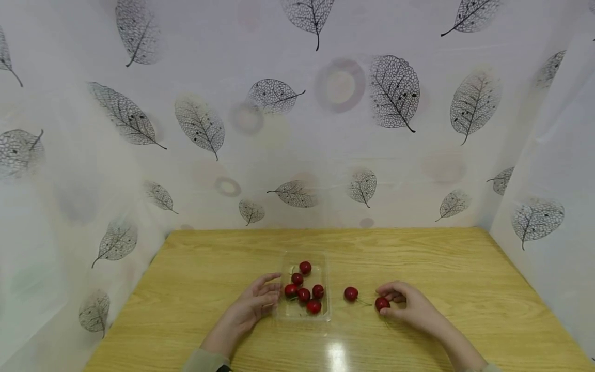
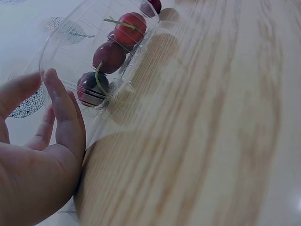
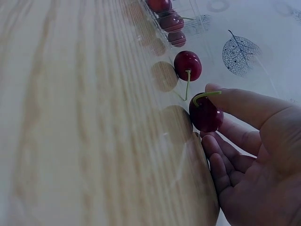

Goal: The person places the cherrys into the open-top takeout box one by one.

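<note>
My left hand is beside a clear plastic box, its loosely extended fingers touching the near left wall. Several dark red cherries lie inside the box, some with green stems. To the right of the box, one cherry rests on the table with its stem pointing right. Farther right, my right hand pinches another cherry between thumb and fingers, at table level. This cherry's curved green stem lies by the thumb tip in the right wrist view.
The wood-grain table is glossy and reflects a light near its front. Behind it and along both sides hangs a pale covering printed with dark leaves.
</note>
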{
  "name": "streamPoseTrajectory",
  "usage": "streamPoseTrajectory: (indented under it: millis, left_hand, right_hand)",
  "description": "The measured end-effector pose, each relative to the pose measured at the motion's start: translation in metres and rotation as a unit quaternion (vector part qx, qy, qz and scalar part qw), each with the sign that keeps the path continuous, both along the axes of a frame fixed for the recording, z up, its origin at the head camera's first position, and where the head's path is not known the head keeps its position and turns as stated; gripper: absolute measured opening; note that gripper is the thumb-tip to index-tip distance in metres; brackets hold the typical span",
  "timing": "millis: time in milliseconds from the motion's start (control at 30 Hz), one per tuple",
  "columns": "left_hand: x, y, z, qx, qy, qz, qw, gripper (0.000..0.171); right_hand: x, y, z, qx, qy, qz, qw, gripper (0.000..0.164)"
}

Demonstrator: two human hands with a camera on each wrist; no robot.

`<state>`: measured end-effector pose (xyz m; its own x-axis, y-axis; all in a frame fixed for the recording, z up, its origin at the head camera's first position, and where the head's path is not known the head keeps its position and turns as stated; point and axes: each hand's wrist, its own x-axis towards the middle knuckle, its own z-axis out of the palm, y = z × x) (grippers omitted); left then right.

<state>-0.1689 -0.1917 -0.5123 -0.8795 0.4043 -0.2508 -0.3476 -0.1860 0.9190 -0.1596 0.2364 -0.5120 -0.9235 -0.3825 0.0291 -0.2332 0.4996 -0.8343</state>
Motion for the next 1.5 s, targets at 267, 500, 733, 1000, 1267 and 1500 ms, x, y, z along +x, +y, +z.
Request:
streamPoseTrajectory:
  millis: [267, 500, 733, 1000, 1267, 1500]
  left_hand:
    - [0.0004, -0.0004, 0.0002, 0.0, 0.001, 0.001, 1.0, 0.069]
    - [0.0002, -0.0006, -0.0001, 0.0, 0.002, -0.002, 1.0, 0.07]
    - [-0.0001, -0.0005, -0.0003, 0.005, 0.0, -0.004, 1.0, 0.069]
    - [0.0, -0.0003, -0.0001, 0.003, 0.0, -0.006, 1.0, 0.069]
    - [0.0, -0.001, -0.0004, 0.0, -0.002, -0.004, 1.0, 0.07]
    - [-0.0006, -0.0011, -0.0013, 0.001, 0.001, -0.005, 1.0, 0.069]
  right_hand:
    - [-0.0005, 0.0011, -0.0036, 0.005, 0.005, 0.001, 1.0, 0.042]
    - [-0.0004, 0.0012, -0.0024, 0.007, 0.004, -0.005, 1.0, 0.039]
    - [-0.0004, 0.0012, -0.0014, 0.007, 0.003, -0.009, 1.0, 0.039]
    - [0.0, 0.0012, -0.0005, 0.006, -0.007, -0.011, 1.0, 0.039]
    - [0.0002, -0.0008, 0.0009, 0.002, -0.013, -0.016, 1.0, 0.041]
    - [-0.0013, -0.0024, 0.0006, -0.003, -0.018, -0.027, 0.999, 0.04]
